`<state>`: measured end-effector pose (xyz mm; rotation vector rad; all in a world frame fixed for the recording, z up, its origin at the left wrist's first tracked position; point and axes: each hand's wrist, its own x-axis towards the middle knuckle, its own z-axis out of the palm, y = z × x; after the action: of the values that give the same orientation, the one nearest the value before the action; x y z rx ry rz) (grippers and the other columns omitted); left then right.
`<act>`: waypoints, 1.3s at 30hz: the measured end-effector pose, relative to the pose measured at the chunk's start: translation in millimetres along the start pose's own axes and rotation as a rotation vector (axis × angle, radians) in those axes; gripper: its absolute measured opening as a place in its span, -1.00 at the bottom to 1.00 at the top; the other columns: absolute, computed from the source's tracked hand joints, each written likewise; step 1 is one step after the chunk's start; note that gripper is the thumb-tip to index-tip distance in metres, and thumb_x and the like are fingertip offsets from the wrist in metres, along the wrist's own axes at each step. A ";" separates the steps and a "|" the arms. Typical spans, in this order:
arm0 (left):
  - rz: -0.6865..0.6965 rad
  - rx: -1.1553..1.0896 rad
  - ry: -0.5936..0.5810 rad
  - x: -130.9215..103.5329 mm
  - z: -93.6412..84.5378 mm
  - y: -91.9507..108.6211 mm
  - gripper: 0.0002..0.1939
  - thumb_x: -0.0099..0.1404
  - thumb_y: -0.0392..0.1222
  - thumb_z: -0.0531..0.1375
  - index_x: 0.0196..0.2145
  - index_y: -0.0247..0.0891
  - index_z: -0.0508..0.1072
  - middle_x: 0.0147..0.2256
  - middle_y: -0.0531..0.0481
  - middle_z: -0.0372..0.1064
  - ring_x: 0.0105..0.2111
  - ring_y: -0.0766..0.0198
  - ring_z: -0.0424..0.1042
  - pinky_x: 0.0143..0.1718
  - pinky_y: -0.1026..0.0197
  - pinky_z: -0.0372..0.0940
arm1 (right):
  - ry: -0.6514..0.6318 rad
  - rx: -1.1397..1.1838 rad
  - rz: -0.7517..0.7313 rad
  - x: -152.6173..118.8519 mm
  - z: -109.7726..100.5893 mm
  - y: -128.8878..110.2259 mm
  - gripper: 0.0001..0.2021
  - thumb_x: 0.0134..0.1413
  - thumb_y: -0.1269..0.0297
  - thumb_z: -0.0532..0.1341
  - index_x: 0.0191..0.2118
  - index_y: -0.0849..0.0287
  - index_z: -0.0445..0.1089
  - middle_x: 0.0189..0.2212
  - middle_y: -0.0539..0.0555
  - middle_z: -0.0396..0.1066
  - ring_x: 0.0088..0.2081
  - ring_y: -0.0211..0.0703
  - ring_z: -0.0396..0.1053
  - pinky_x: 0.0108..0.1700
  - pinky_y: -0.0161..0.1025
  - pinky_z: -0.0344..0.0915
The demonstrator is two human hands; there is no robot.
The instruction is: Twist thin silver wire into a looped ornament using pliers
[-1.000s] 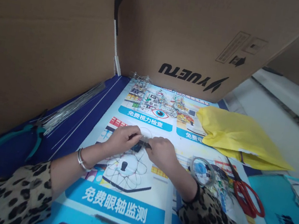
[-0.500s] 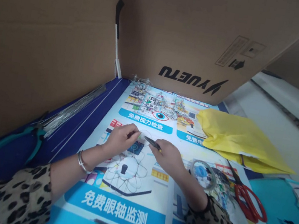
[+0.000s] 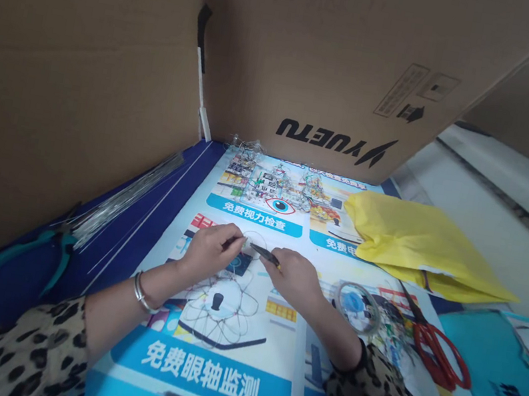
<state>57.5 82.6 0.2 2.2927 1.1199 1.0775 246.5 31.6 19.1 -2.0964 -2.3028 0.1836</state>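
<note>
My left hand (image 3: 213, 252) pinches a thin looped wire (image 3: 255, 235) between thumb and forefinger. Closed around a small dark pointed tool is my right hand (image 3: 296, 277); the tool (image 3: 264, 253) points left, its tip close to my left fingertips. Thin wire loops shaped like petals (image 3: 223, 316) lie on the printed poster just below my hands. The exact spot where the wire meets my left fingertips is too small to make out.
Cardboard walls (image 3: 319, 52) stand behind and left. Teal-handled pliers (image 3: 60, 252) and a bundle of wires (image 3: 126, 202) lie left. On the right are a yellow bag (image 3: 423, 245), clear tape roll (image 3: 358, 306), red scissors (image 3: 441, 353) and teal folder (image 3: 486, 357). Wire pieces (image 3: 311, 189) lie farther back.
The whole view has shifted slightly. Both hands keep nearly the same pose, with the tool's tip still near my left fingertips.
</note>
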 end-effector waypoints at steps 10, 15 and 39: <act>-0.232 -0.531 -0.238 5.1 -2.9 0.5 -0.83 0.25 -0.13 0.07 -0.37 -0.27 0.38 -0.51 0.08 0.36 -0.49 0.39 0.33 -0.43 0.34 0.23 | -0.082 0.067 0.094 4.3 -5.4 4.2 -0.57 0.19 -0.05 -0.12 -0.36 0.12 0.34 -0.44 0.01 0.42 -0.41 -0.24 0.34 -0.52 -0.33 -0.08; -0.341 -0.645 -0.242 7.2 -2.9 2.4 -0.83 0.21 -0.12 0.12 -0.38 -0.29 0.36 -0.54 0.06 0.37 -0.53 0.40 0.33 -0.52 0.36 0.20 | -0.073 0.162 0.133 5.2 -6.8 6.3 -0.56 0.17 -0.06 -0.11 -0.40 0.11 0.34 -0.48 -0.01 0.40 -0.45 -0.27 0.30 -0.52 -0.35 -0.06; -0.361 -0.656 -0.261 6.7 0.0 -0.6 -0.85 0.21 -0.16 0.11 -0.43 -0.29 0.36 -0.59 0.10 0.33 -0.60 0.44 0.28 -0.57 0.40 0.14 | -0.030 0.047 0.096 2.7 0.7 -0.1 -0.57 0.19 -0.02 -0.12 -0.39 0.12 0.34 -0.42 0.04 0.44 -0.40 -0.20 0.35 -0.50 -0.31 -0.08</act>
<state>59.9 88.2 3.0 1.5879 0.8620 0.8138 246.1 34.2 18.2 -2.1972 -2.1925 0.2706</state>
